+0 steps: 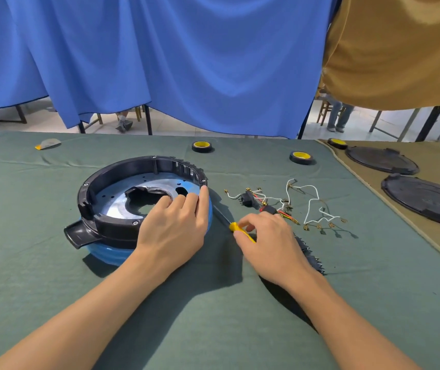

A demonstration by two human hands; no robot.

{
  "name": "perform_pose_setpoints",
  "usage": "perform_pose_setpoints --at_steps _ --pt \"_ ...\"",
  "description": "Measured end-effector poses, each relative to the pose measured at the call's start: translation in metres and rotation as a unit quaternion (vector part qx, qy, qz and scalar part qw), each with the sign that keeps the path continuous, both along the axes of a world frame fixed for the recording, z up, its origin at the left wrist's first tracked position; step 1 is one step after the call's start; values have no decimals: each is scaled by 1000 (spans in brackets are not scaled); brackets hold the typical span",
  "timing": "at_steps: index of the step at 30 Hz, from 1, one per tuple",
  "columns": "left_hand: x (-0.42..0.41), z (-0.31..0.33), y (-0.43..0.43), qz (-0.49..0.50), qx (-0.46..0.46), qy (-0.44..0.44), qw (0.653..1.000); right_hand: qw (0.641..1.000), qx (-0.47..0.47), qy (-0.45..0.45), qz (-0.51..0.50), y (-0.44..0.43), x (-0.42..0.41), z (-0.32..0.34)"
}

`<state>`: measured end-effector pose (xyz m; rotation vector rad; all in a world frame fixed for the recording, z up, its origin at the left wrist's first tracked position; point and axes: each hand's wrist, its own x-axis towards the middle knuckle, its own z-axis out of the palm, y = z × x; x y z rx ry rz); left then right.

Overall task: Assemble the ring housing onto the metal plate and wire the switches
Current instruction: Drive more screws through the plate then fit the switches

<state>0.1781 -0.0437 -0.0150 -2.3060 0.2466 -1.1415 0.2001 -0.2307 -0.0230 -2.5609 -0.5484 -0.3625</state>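
A black ring housing (112, 182) sits on a round metal plate (117, 206), which lies on a blue base (117, 256) on the green cloth. My left hand (173, 228) rests on the housing's near right rim, fingers reaching over the plate. Just right of it, my right hand (269, 236) grips the yellow handle of a screwdriver (236, 227) whose dark shaft points toward the housing. Switches with red, white and black wires (267, 205) lie beyond my right hand. A toothed black part (311, 256) is partly hidden under my right wrist.
Two rolls of black tape (202, 146) (301, 157) stand at the back of the table, a third (337, 143) on the tan cloth. Two black round covers (381, 160) (424, 200) lie at the right. A blue curtain hangs behind.
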Motion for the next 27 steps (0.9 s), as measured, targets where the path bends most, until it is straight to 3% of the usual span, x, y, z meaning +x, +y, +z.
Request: perform_pose_setpoints --at_steps 3,9,16,19,23,27 --pt "-4 0 9 -16 -6 2 1000 1000 -18 11 6 -9 18 17" --pt "-7 -2 17 -49 -29 1 998 982 -187 -6 -26 -25 49 18" --pt "-4 -3 19 -79 -48 -12 996 981 -171 -56 -67 -26 60 1" --pt "-2 -2 23 -98 -61 -14 993 986 -125 -92 -59 -27 59 -1" --pt "-1 0 29 -113 -92 1 989 991 36 -125 5 -24 49 6" --pt "-3 1 29 -107 -118 21 987 987 146 -66 17 -17 34 13"
